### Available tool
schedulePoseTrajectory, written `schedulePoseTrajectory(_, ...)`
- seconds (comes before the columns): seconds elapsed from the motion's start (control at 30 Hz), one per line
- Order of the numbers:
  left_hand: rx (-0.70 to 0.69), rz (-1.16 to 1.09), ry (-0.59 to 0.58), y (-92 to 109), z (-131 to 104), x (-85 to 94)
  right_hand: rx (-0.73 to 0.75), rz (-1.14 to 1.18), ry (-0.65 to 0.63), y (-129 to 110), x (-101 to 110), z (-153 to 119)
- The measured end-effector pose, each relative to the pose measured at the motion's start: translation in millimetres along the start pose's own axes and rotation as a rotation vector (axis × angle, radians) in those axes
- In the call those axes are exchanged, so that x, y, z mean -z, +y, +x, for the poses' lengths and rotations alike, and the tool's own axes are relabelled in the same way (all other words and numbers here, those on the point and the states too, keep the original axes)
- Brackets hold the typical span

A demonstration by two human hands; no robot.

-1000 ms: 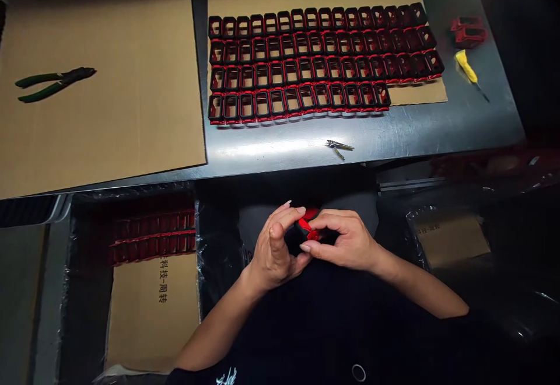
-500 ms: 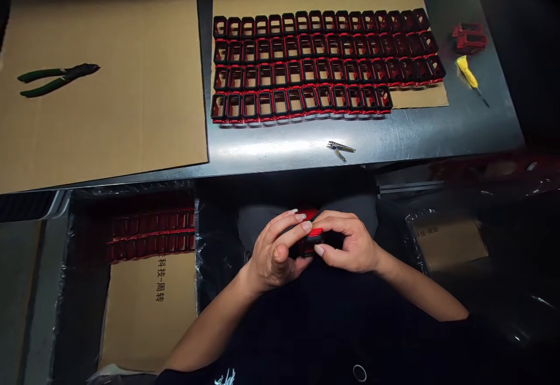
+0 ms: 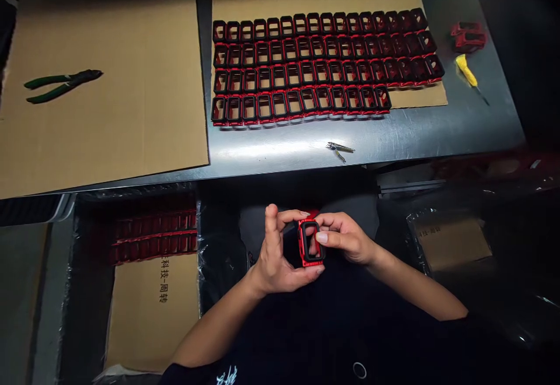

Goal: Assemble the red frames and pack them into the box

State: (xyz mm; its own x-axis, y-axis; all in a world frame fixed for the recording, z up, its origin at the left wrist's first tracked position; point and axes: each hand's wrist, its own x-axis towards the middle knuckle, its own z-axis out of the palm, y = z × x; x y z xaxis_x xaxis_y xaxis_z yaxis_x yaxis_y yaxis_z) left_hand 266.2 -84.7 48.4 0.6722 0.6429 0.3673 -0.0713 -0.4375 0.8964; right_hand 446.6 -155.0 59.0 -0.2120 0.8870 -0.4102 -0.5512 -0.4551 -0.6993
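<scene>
Between my hands, above my lap, is a red and black rectangular frame (image 3: 303, 251) with an open middle facing up at me. My left hand (image 3: 280, 256) grips it by its two short ends, thumb below and a finger above, with the index finger raised. My right hand (image 3: 347, 239) pinches the frame's right long side, thumb on the black rim; its other fingertips are hidden behind. On the bench beyond, several like frames (image 3: 265, 105) stand in close rows on a cardboard sheet (image 3: 417, 96).
Small nippers (image 3: 340, 149) lie near the bench edge, green-handled pliers (image 3: 65, 86) on the left cardboard (image 3: 131, 122). A yellow-handled tool (image 3: 466, 70) lies right, beside red parts (image 3: 468, 38). Below left, a plastic-lined box holds red frames (image 3: 155, 239); more cardboard (image 3: 452, 242) is below right.
The frame has been turned so its opening faces me. My left hand has spread from over it to hold its ends, index finger lifted. My right hand still holds its side.
</scene>
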Motion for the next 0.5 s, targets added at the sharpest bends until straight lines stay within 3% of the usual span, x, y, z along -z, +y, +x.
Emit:
schedulePoseTrajectory(0.17, 0.113, 0.043, -0.059, 4, 0, 2.0, -0.054, 0.061, 0.067, 1, -5, 5)
schedulePoseTrajectory(0.3, 0.118, 0.187, -0.146, 5, 3, 5.1, -0.021, -0.074, 0.100, -10, -12, 4)
schedulePoseTrajectory(0.37, 0.161, 0.094, -0.113, 3, 2, 5.5, 0.022, -0.149, 0.138, -16, -12, 3)
schedulePoseTrajectory(0.5, 0.228, -0.310, 0.027, -1, -8, 3.1, 0.107, -0.207, 0.260, -24, -7, -2)
